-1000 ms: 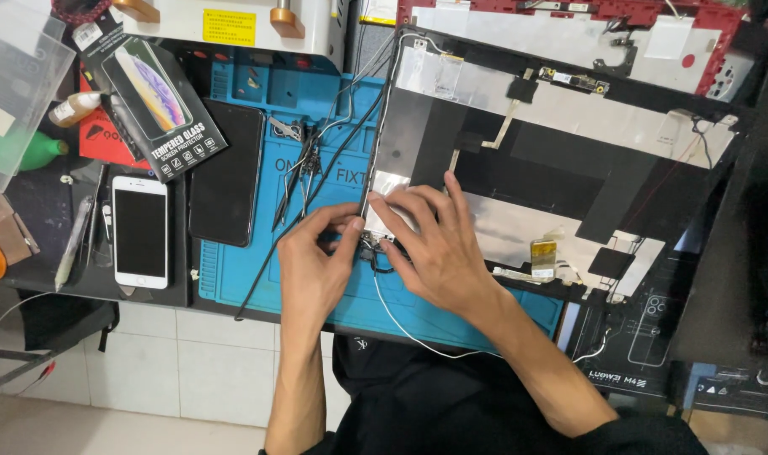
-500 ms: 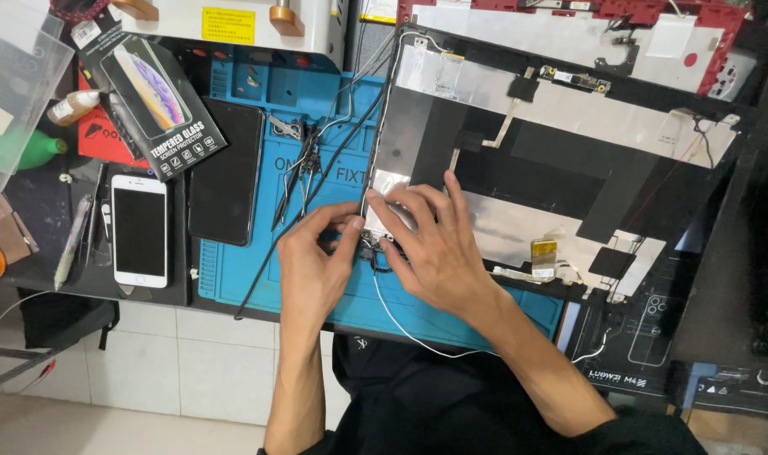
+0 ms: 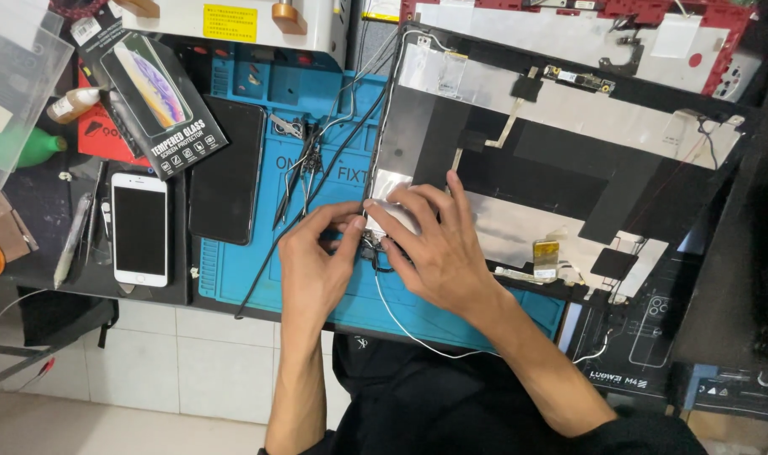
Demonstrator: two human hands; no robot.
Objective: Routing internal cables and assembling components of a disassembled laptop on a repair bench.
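Seated at a cluttered repair bench, I work both hands at the lower left corner of an opened laptop lid that lies face-down across a blue work mat. My left hand comes in from below, thumb and forefinger pressed together in a pinch on the small dark hinge piece at that corner, where several thin cables gather. My right hand lies flat over the lid's edge, fingers fanned out across the silvery foil backing, its thumb and forefinger closing on the same hinge piece from the other side; how firmly they grip it I cannot tell, since my fingers hide the contact. A white wire loops out from under my right hand and trails off the front of the mat. Black cables run from the hinge piece up and to the left over the mat, crossing a pair of tweezers. To the left of the mat lie a dark phone, a white phone and a boxed screen protector. A second, red-framed lid lies beyond the first.
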